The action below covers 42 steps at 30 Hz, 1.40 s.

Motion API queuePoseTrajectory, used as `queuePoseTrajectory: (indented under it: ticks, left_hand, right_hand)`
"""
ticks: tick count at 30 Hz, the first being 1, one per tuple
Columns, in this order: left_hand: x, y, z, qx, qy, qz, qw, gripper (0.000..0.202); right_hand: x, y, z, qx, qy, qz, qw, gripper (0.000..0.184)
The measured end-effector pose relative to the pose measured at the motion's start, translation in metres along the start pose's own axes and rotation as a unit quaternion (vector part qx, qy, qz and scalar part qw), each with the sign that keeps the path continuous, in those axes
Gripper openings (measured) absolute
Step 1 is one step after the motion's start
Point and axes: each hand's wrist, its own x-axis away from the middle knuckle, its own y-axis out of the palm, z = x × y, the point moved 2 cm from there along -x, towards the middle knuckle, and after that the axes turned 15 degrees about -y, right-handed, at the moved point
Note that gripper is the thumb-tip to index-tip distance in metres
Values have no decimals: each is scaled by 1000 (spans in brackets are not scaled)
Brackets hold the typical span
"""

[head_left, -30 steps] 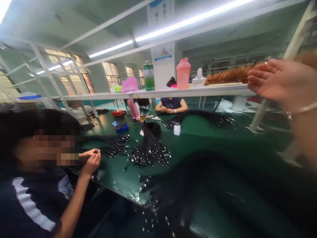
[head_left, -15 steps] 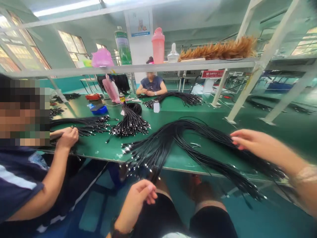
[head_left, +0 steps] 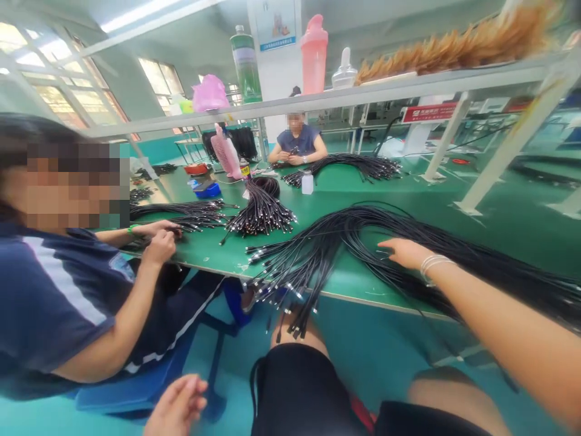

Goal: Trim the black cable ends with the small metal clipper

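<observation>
My right hand (head_left: 407, 252) reaches over the table into the bend of a large bundle of black cables (head_left: 349, 227), with its index finger stretched out. Just under its fingertips lies a small thin silvery object (head_left: 384, 252), too small to name; I cannot tell whether the fingers touch it. My left hand (head_left: 178, 407) is low at the left, off the table, fingers curled in towards the thumb and nothing visible in them. The cables' metal-tipped ends fan out towards the table's front edge, and some hang over it above my knee.
Beside me at left, a co-worker's hands (head_left: 161, 239) hold dark cable. Another person (head_left: 297, 142) sits across the green table (head_left: 313, 203). A bound cable bundle (head_left: 261, 209), a small white bottle (head_left: 307, 183) and a blue box (head_left: 207, 191) stand farther back. A shelf (head_left: 272, 108) crosses above.
My right hand has moved left and inward from above the right cable strand to the silvery object. My left hand has dropped lower and to the left. The view has shifted.
</observation>
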Motion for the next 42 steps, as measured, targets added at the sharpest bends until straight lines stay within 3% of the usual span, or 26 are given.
queuePoseTrajectory:
  ticks: [2, 5, 10, 13, 15, 17, 21, 23, 26, 29, 34, 39, 42]
  left_hand:
    - [12, 29, -9, -27, 13, -55, 998, 57]
    - [29, 90, -40, -61, -7, -153, 986, 45]
    - [51, 178, -88, -90, -106, -304, 943, 49]
    - [58, 215, -91, -52, -109, -329, 937, 59]
    - [60, 236, -86, -16, -97, -332, 938, 60]
    - [60, 251, -82, 23, -80, -323, 943, 59]
    - [57, 265, -83, 76, -44, -287, 954, 58]
    - [56, 267, -86, 77, -30, -279, 957, 58]
    - [63, 268, -93, 48, -8, -292, 955, 55]
    - [78, 271, -99, -19, 8, -339, 941, 52]
    - [96, 280, -106, -166, 31, -411, 896, 50]
    - [99, 257, -78, -271, 108, -377, 879, 40]
    - [92, 235, -46, -273, 156, -303, 900, 43]
  right_hand:
    - [-3, 8, 2, -16, -1, -9, 1000, 26]
    - [-3, 11, 1, -46, 19, 5, 999, 26]
    - [9, 3, -12, -150, 103, 130, 975, 29]
    - [37, -6, -34, -239, 151, 268, 921, 27]
    - [65, -11, -56, -313, 162, 364, 862, 28]
    - [97, -8, -83, -399, 146, 443, 789, 41]
    - [145, 27, -139, -575, 112, 451, 673, 58]
    - [157, 52, -159, -631, 122, 432, 633, 59]
    - [161, 82, -173, -686, 142, 391, 597, 53]
    - [159, 93, -173, -718, 150, 348, 584, 48]
    - [162, 87, -165, -738, 143, 311, 582, 36]
    - [171, 86, -163, -741, 156, 288, 586, 29]
    - [172, 91, -164, -738, 168, 281, 590, 27]
